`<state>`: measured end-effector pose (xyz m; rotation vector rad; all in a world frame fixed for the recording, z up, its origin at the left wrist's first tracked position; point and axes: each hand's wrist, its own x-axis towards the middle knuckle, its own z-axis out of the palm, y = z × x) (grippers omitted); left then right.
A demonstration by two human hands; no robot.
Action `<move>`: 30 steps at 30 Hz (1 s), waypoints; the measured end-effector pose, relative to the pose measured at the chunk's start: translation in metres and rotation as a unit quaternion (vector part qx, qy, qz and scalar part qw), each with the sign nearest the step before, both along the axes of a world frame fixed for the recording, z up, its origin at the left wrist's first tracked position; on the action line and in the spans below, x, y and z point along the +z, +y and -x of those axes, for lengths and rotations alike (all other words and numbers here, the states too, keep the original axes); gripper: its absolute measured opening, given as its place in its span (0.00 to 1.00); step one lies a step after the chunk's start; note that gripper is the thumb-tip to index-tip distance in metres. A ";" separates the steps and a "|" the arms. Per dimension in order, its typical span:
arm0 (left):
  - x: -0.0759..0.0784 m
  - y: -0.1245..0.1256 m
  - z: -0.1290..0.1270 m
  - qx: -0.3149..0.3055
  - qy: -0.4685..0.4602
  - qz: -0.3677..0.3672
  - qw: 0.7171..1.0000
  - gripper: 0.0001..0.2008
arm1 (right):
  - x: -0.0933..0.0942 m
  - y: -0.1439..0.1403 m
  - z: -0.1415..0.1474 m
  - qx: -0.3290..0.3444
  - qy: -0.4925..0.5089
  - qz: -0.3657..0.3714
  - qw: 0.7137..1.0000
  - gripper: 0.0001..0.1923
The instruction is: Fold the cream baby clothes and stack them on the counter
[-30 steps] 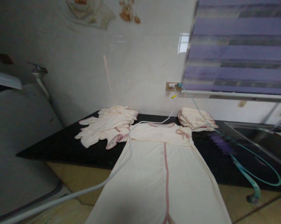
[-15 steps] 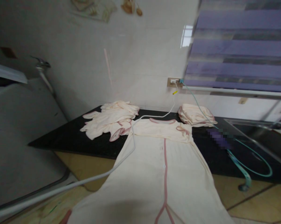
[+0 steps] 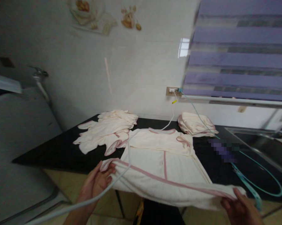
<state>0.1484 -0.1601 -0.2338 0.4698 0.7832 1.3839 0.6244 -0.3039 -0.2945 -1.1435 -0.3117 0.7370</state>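
A cream baby garment (image 3: 155,139) with pink trim lies on the black counter, its neckline toward the wall. Its lower edge is lifted off the counter's front and stretched between my hands. My left hand (image 3: 101,179) grips the left corner of that edge, fingers curled under the cloth. At the other corner, my right hand (image 3: 241,204) pinches the hem, partly cut off by the frame's bottom. A white cable (image 3: 129,153) runs across the garment and passes over my left forearm.
A loose heap of similar cream clothes (image 3: 115,128) sits at left, and a folded stack (image 3: 195,124) at back right. A teal cable (image 3: 260,164) and lanyard lie on the right, before a sink (image 3: 234,132). A wall socket (image 3: 173,91) holds plugs.
Both hands have come into clear view, holding the garment's lower edge, which has been raised and brought up toward the counter. The view has tilted slightly upward.
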 end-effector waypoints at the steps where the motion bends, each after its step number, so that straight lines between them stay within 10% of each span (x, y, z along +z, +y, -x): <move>1: 0.001 0.011 0.000 -0.008 0.010 -0.012 1.000 0.13 | 0.008 0.013 -0.003 0.013 0.026 -0.008 1.000 0.17; 14: 0.035 0.151 -0.028 -0.072 0.062 -0.070 0.993 0.16 | 0.084 0.174 -0.027 0.110 0.012 0.018 0.994 0.06; 24: 0.040 0.236 -0.078 0.006 0.093 -0.079 0.993 0.08 | 0.078 0.295 -0.017 0.076 -0.058 0.043 0.995 0.05; 30: 0.024 0.276 -0.094 0.070 0.284 -0.118 0.949 0.10 | 0.065 0.336 -0.011 0.053 -0.128 0.083 0.987 0.06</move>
